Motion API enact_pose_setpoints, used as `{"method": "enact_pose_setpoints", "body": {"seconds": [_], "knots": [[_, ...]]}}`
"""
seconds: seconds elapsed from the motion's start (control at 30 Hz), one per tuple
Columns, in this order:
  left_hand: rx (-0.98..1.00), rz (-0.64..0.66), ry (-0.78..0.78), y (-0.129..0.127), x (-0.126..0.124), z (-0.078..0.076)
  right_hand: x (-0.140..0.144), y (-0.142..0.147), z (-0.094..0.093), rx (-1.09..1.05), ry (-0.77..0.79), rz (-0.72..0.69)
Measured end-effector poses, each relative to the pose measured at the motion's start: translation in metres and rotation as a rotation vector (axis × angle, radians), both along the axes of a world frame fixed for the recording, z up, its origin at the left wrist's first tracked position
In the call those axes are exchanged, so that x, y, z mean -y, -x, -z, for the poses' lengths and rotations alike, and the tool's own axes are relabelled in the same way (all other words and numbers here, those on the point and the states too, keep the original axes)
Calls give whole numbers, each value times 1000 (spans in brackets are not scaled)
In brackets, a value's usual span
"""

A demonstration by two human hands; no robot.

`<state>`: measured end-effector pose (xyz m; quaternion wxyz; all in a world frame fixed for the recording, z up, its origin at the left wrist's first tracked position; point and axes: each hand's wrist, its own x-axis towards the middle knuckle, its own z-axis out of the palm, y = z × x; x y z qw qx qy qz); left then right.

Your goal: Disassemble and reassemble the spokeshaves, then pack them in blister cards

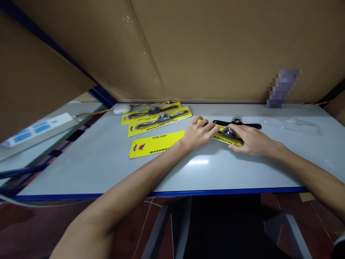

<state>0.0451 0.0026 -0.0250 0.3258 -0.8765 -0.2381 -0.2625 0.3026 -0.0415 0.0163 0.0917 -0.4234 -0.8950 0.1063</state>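
My left hand (199, 133) is closed over the left end of a yellow-carded spokeshave package (229, 139). At the package's other end, my right hand (254, 140) grips the edge, thumb and fingers around it. A black spokeshave shows under clear plastic between the two hands. Just behind them lies a loose black spokeshave (254, 126), partly hidden by my right hand. A flat yellow backing card (147, 145) printed "SPOKE SHAVE" rests left of my left hand, its right end covered by that hand.
Two packaged spokeshaves on yellow cards (132, 131) lie overlapping at the back left. A clear plastic blister shell (293, 124) is at the right. Behind stands a cardboard wall (205, 50), with a blurred purple object (283, 88) against it. A white power strip (37, 131) sits far left.
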Motion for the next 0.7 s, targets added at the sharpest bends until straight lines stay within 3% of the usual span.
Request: {"method": "enact_pose_setpoints", "body": {"seconds": [0.37,0.7], "knots": [[11,-107,-23,22,-4,-7,9,2,-7,-30,43,18],[77,6,23,40,-9,-8,8,-5,-6,-69,89,7]]}}
